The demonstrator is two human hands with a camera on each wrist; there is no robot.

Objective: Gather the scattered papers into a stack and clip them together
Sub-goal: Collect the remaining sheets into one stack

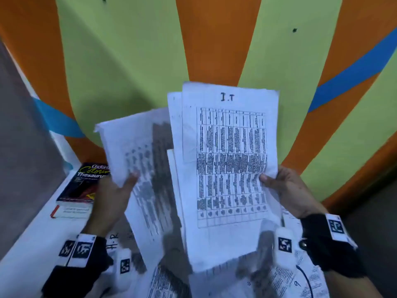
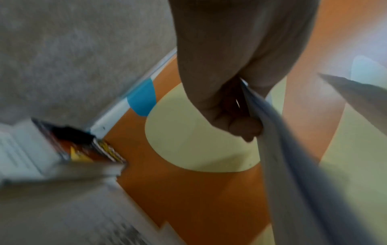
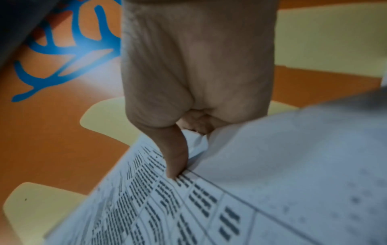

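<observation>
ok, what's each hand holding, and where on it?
Right hand pinches the table-printed sheets at their right edge. Left hand grips a blurred sheet near its lower left corner.

We held both hands raised before us, our left hand point(image 1: 111, 196) with thumb laid over a sheet and fingers curled beneath it, our right hand point(image 1: 287, 190) pinching another sheet's edge under its thumb, and each wrist wore a black strap bearing printed markers.

surface: white table point(image 1: 32, 239) | left of the left-hand grip — Oxford thesaurus point(image 1: 84, 183) atop another book point(image 1: 71, 211) | under both grips — loose printed sheets point(image 1: 300, 276) lying flat
</observation>
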